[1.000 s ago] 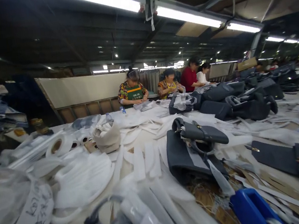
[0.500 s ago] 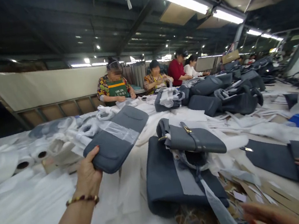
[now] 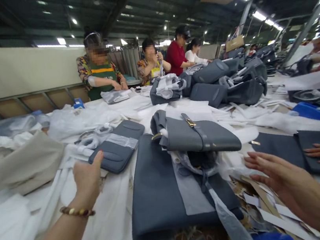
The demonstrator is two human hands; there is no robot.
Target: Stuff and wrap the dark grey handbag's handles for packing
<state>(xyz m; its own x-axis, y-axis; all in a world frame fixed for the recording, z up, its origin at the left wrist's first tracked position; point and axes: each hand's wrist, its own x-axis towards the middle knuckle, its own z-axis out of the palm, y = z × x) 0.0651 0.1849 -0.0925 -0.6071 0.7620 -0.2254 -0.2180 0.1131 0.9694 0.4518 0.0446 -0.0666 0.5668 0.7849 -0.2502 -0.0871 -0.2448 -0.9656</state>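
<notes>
The dark panel (image 3: pixel 117 149) has dropped to the white wrapping (image 3: pixel 113 220) left of centre, probably for cushioning; whether the left hand (image 3: pixel 87 180) pinches its edge, I cannot tell. The right hand (image 3: pixel 286 179), lower right, is empty, fingers spread.

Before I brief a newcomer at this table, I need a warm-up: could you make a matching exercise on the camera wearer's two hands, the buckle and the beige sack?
Column one
1. Left hand
2. Right hand
3. Buckle
4. Beige sack

Column two
A. Left of the left hand
B. Gold, on a dark strap
C. At a corner of a flat dark piece
D. Fingers outstretched, holding nothing

Pairs: 1-C, 2-D, 3-B, 4-A
</notes>
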